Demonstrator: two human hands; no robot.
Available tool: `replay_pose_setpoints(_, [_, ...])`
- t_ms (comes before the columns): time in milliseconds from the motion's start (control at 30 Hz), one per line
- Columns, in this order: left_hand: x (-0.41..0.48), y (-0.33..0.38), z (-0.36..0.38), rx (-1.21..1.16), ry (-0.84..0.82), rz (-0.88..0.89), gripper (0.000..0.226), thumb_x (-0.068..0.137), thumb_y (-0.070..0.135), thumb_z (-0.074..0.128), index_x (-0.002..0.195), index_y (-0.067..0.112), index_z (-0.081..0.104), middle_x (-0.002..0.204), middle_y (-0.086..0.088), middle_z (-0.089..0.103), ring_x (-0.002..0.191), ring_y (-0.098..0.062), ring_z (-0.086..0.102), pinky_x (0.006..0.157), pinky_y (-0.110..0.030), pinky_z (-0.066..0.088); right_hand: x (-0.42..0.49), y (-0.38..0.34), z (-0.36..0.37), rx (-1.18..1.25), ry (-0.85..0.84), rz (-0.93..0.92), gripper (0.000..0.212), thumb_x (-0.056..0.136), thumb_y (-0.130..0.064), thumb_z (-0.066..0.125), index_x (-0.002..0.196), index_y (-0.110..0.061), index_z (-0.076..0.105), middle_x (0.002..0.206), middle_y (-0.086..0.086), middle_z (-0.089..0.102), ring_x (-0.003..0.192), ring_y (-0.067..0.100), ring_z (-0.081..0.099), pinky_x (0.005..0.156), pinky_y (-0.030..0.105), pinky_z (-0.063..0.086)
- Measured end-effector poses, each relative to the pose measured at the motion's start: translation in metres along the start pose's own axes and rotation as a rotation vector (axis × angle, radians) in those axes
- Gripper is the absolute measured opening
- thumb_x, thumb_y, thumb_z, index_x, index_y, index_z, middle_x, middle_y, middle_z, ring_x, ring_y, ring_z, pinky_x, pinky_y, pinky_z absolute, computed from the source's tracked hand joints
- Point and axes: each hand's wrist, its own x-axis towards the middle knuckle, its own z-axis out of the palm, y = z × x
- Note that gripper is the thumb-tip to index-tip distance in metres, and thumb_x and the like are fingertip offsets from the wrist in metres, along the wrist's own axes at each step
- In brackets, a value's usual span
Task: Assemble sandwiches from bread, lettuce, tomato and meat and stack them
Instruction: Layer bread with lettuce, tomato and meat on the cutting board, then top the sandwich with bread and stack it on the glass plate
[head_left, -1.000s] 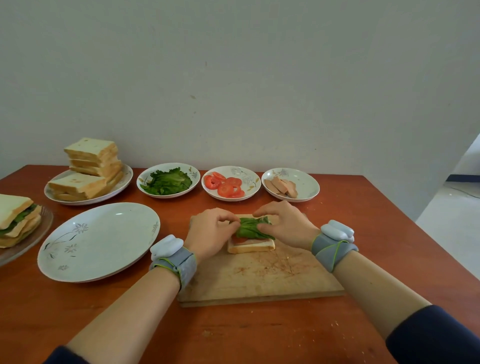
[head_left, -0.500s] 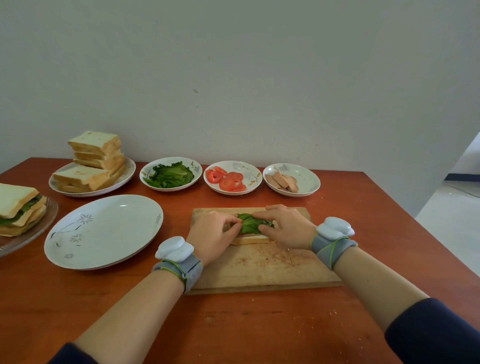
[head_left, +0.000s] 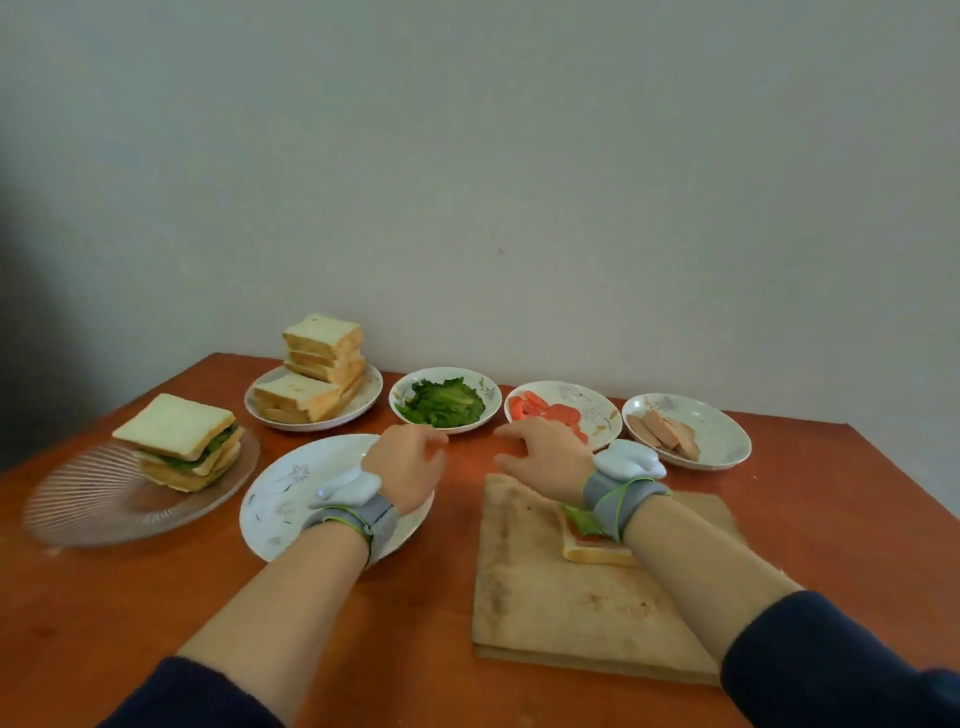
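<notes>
Stacked sandwiches (head_left: 176, 441) sit far left of the cutting board (head_left: 545, 597), with the bread stack (head_left: 322, 364) beyond them. Left hand (head_left: 410, 462) hovers left of the board, fingers slack and empty. Right hand (head_left: 545, 452), just as loose, is at the board's far edge. Lettuce-topped open sandwich (head_left: 587, 540) lies on the board.

1. Holds left hand (head_left: 408, 465) and right hand (head_left: 548, 454) empty above the table (head_left: 841, 525), fingers loosely spread, near the lettuce dish (head_left: 441, 402).
2. Covers part of the half-built sandwich (head_left: 584, 538) (lettuce on top) on the cutting board (head_left: 540, 613) with the right wrist.
3. Faces bread stack (head_left: 322, 345), tomato slices (head_left: 540, 408) and meat slices (head_left: 667, 434).
</notes>
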Motion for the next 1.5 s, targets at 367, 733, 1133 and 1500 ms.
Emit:
replay_pose_setpoints(367, [0.056,-0.116,-0.057,0.047,0.120,-0.262,0.037,0.092,0.017,0.044,0.128,0.015,0.055,0.132,-0.006,0.054,0.124,-0.025,0.045,0.097,-0.034,0.039,0.109,-0.084,0.058,0.082,-0.096,-0.061,0.045,0.093,-0.031,0.051,0.135,-0.015,0.052,0.135,0.005,0.056,0.124,0.023,0.051,0.099,0.029,0.040])
replay_pose_setpoints(733, [0.133,-0.163,-0.060,0.037,0.139,-0.550,0.041,0.096,0.019,0.042,0.135,0.007,0.042,0.136,-0.021,0.045,0.125,-0.039,0.039,0.102,-0.040,0.032,0.172,-0.127,0.111,0.148,-0.129,-0.146,0.046,0.096,-0.032,0.046,0.140,-0.017,0.044,0.143,0.008,0.046,0.130,0.030,0.043,0.105,0.041,0.038])
replay_pose_setpoints(1133, [0.142,-0.161,-0.064,0.105,0.105,-0.680,0.042,0.096,0.027,0.042,0.131,0.005,0.042,0.134,-0.022,0.042,0.118,-0.039,0.046,0.098,-0.044,0.039,0.175,-0.142,0.116,0.290,-0.129,-0.127,0.028,0.096,-0.016,0.042,0.119,-0.005,0.054,0.120,0.016,0.056,0.112,0.033,0.051,0.093,0.036,0.044])
replay_pose_setpoints(1500, [0.084,-0.100,-0.049,-0.404,0.360,-0.564,0.032,0.089,0.013,0.049,0.118,0.008,0.062,0.116,-0.012,0.063,0.100,-0.029,0.058,0.074,-0.030,0.042,0.120,-0.101,0.064,1.292,-0.158,0.328,0.037,0.096,0.007,0.033,0.130,0.017,0.042,0.075,0.010,0.046,0.066,0.014,0.049,0.062,0.016,0.046])
